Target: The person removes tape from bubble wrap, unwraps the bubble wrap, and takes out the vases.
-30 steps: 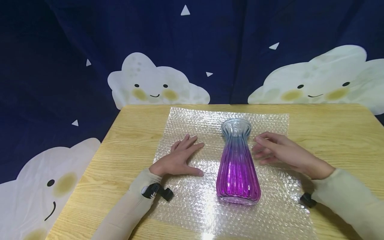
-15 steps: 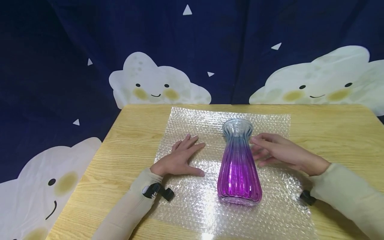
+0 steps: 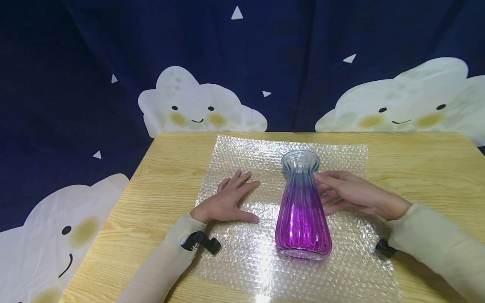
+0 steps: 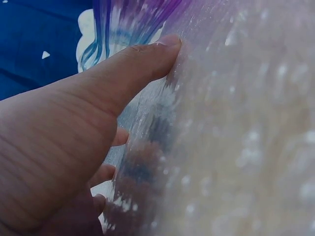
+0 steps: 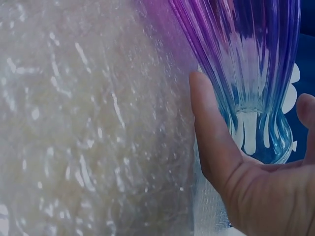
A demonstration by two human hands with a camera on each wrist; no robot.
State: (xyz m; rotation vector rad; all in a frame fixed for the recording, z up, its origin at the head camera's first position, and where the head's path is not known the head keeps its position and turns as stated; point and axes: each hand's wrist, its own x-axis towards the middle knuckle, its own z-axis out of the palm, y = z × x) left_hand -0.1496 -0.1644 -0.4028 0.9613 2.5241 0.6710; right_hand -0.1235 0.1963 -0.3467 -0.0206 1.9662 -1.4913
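A ribbed glass vase (image 3: 302, 214), clear blue at the neck and purple below, stands upright on a sheet of bubble wrap (image 3: 242, 261). To its left my left hand (image 3: 227, 200) rests palm down on the wrap, fingers spread, apart from the vase. My right hand (image 3: 350, 191) is at the vase's right side, thumb tip at the neck and the other fingers loosely spread beside the body. In the right wrist view, the thumb (image 5: 209, 123) reaches alongside the vase (image 5: 241, 54). The right fingertips are partly hidden behind the glass.
Under the bubble wrap is a wooden table (image 3: 159, 185), its far edge against a dark blue curtain (image 3: 212, 38) printed with smiling clouds. Small black cameras sit on both sleeves, the left one (image 3: 214, 245) close over the wrap.
My right hand has moved left to the vase, its thumb coming up to the neck. The left hand and the vase have stayed in place.
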